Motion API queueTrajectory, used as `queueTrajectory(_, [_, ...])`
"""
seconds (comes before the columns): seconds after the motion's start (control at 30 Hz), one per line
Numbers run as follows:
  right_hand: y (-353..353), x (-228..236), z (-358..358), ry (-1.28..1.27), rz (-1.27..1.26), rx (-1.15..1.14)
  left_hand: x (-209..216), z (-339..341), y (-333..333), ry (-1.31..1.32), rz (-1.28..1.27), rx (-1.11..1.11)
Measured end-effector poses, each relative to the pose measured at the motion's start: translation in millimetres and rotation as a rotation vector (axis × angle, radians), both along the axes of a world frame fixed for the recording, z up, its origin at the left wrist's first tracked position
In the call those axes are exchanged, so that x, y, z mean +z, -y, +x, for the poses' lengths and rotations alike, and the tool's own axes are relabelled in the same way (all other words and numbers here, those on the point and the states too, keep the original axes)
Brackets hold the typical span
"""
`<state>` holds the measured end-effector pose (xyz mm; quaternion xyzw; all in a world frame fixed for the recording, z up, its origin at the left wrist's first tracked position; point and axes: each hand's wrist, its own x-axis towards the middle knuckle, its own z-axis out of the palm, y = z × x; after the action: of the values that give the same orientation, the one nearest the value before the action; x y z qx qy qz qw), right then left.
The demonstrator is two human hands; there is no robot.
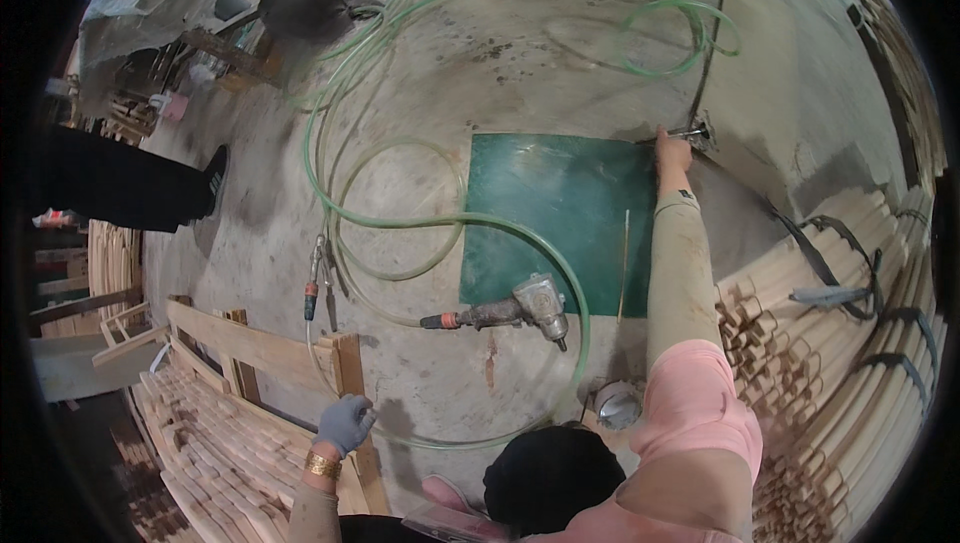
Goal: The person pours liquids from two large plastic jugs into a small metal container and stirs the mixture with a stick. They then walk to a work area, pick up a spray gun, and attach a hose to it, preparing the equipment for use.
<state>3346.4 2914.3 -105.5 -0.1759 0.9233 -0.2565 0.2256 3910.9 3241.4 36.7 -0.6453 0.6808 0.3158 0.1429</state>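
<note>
Head view: I see one person working low over a green mat (545, 188) laid on the concrete floor (260, 183).
Metal tool (698, 132): on the floor at the mat's far right corner, just outside it; its exact kind is too small to tell.
Tool's long axis: roughly left to right, rising slightly to the right, so it lies across the line of the outstretched right forearm.
Right hand (674, 151): bare, much the nearer one; its fingers appear to be wrapped round the tool's left end, with the rest jutting out to the right.
Left hand (345, 423): gloved in grey, well apart from that tool, beside the post of a wooden frame (265, 345); its fingers curl, and I cannot tell whether they grip anything.
Air tool (535, 306): across the mat's near edge toward the left corner, handle pointing left, bit pointing back toward the person.
Green hose (520, 227): looped over the mat's near left part.
Wood bundles (790, 333): right of the extended arm.
</note>
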Motion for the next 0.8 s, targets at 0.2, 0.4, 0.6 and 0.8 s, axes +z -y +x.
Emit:
queueTrajectory(0.2, [0.9, -13.5, 24.0, -0.009, 0.025, 0.095, 17.1, 2.3, -18.0, 0.06, 0.077, 0.064])
queueTrajectory(0.4, [-7.7, -2.7, 0.2, 0.112, -0.28, -0.129, 16.0, -16.0, 7.2, -0.103, -0.071, 0.045])
queueTrajectory(0.6, [-56.1, 68.0, 120.7, 0.801, -0.788, 0.202, 29.2, -70.3, 65.7, -0.539, -0.278, 0.207])
queueTrajectory(0.8, [-161.6, 159.3, 293.4, 1.12, -0.396, 0.837, 52.7, -129.3, 100.1, -0.851, -0.235, 0.79])
